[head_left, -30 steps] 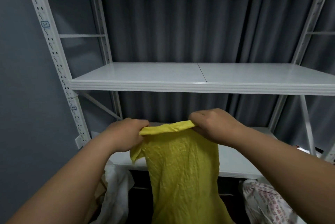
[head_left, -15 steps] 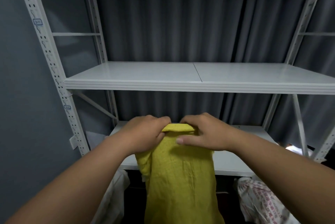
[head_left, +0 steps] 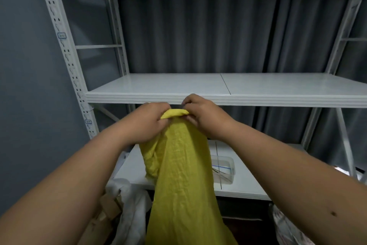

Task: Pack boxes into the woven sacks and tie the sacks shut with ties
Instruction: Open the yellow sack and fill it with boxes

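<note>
**Here, a yellow sack held up by its rim before a white rack**

Here the writing comes first, and little of it can be read: two small blue-edged tags (head_left: 61, 35) sit on the rack's perforated left upright (head_left: 65, 54), their marks too small to make out, and the printed sack (head_left: 288, 229) at the lower right carries reddish characters that are blurred.

The yellow woven sack (head_left: 178, 175) hangs in the middle of the view, raised in front of the edge of the middle shelf (head_left: 218, 86). Its top edge is bunched into a short rolled lip between the two hands, and the body falls in long soft creases down past the bottom of the frame. The weave is fine, matte and crinkled (more like limp cloth than stiff plastic).

The left hand (head_left: 147, 123) has its grip curled round the left end of the rim, knuckles toward the camera. The right hand (head_left: 204, 115) pinches the right end, fingers bent over the lip. The hands are close together, the rolled rim just spanning the gap.

The rack is glossy white metal with flat panel shelves; a seam runs across the middle shelf. Grey pleated curtains (head_left: 198, 32) hang behind. On the lower shelf (head_left: 248, 187), partly behind the sack, stands a clear plastic tub (head_left: 224, 169) holding thin strips, one blue. Below left lie white woven sacks (head_left: 131, 211) and brown cardboard (head_left: 107, 209).
</note>
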